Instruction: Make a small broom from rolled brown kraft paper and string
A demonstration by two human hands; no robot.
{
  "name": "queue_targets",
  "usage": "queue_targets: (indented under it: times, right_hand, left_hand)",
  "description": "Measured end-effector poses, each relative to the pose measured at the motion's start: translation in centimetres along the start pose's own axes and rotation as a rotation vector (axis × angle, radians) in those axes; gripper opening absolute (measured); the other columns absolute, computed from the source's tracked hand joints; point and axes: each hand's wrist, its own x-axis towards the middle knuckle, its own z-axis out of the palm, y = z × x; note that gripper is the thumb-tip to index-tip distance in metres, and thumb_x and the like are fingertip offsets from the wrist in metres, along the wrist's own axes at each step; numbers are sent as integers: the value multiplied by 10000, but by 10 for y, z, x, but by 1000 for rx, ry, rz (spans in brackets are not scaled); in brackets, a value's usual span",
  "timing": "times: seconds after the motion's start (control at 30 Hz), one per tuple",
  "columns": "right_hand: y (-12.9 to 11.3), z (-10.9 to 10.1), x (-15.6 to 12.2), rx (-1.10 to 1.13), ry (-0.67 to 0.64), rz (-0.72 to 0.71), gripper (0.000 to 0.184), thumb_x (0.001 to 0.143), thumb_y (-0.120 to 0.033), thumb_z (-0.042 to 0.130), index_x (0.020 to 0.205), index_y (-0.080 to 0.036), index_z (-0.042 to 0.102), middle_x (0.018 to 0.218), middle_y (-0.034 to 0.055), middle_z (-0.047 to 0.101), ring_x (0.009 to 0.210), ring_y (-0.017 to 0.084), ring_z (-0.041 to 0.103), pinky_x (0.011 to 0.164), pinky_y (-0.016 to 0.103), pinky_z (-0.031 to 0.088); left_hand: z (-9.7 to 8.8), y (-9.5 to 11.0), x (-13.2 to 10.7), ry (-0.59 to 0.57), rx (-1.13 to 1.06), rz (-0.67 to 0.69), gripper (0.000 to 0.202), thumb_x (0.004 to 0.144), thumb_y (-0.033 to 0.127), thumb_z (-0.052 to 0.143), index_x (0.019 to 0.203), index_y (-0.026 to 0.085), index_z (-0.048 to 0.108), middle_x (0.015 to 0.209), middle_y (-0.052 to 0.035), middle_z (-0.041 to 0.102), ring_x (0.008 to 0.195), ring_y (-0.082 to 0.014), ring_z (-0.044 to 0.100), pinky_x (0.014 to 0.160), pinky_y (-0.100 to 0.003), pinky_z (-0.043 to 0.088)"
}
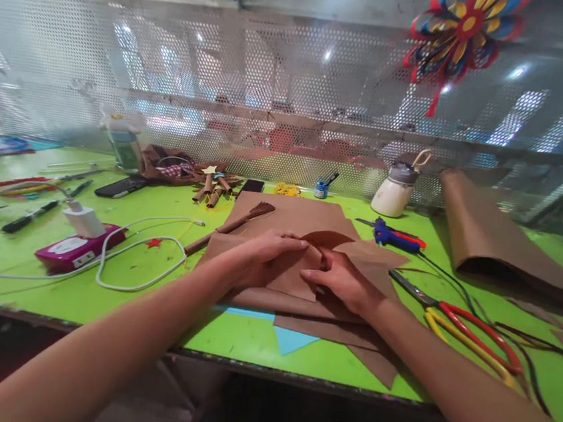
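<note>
Perforated screening backs the green surface, which carries a brown paper stack. On that stack, the left hand, fingers nearly closed, holds a folded brown piece near its top, seemingly to steady it; the right hand, half-curled, grips its right side, thumb on top. Right of the stack, scissors lie with handles toward the person, presumably for easy reach, a glue gun beyond them

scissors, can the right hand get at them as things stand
Probably yes: the scissors lie to the right of the right hand, with nothing seen on top of their blades. That hand is holding brown paper, though, so it would likely have to let go first.
</note>
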Motion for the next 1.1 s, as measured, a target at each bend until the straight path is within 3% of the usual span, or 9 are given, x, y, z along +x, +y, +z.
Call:
queue_targets:
  times: [0.13,0.23,0.4,0.57,0.73,0.9,1.1]
  right_hand:
    - [2,1,2,28,21,-3,349,649,-221,705,971,-180,575,659,-40,602,599,130,562,567,250,445]
    - [4,3,4,90,11,7,427,616,-184,723,1015,-180,571,837,7,669,762,164,621,665,269,485]
    - [0,7,0,104,-8,92,464,648,-224,710,1084,-157,568,823,30,692,652,146,620,558,244,470]
    - [-7,8,-7,-158,-4,38,238,730,-326,655,849,-123,686,813,69,707,704,187,625,583,273,473]
    - [-6,8,-13,-218,29,-61,295,800,-394,582,873,-138,709,861,65,716,755,212,633,631,294,485]
    - [2,2,-8,-210,247,-83,338,802,-452,567,894,-153,697,850,64,719,771,219,634,629,292,485]
    - [4,-6,3,-492,478,-103,321,811,-432,530,765,-150,679,767,93,719,693,227,625,601,301,459]
  left_hand:
    - [-7,-6,6,-24,-120,-89,329,709,348,692,940,116,662,899,-121,706,753,-234,661,690,-359,528]
    - [-6,-8,7,88,-130,-58,287,697,312,692,901,112,663,838,-112,714,693,-225,663,662,-362,538]
    - [0,-5,4,242,-170,-120,207,699,285,653,806,107,648,736,-115,711,611,-235,658,578,-359,534]
    - [-3,-3,2,149,-292,-93,196,711,236,626,852,104,661,753,-104,717,651,-222,670,635,-333,540]
    - [-7,-6,4,132,-322,-89,167,729,211,595,823,91,664,717,-107,713,617,-212,664,618,-321,536]
    - [-3,-8,3,108,-305,21,196,740,168,588,892,77,675,783,-116,722,701,-215,678,680,-310,530]
    - [7,-7,-5,18,-266,48,211,739,201,636,899,72,681,843,-126,722,776,-220,677,718,-301,520]
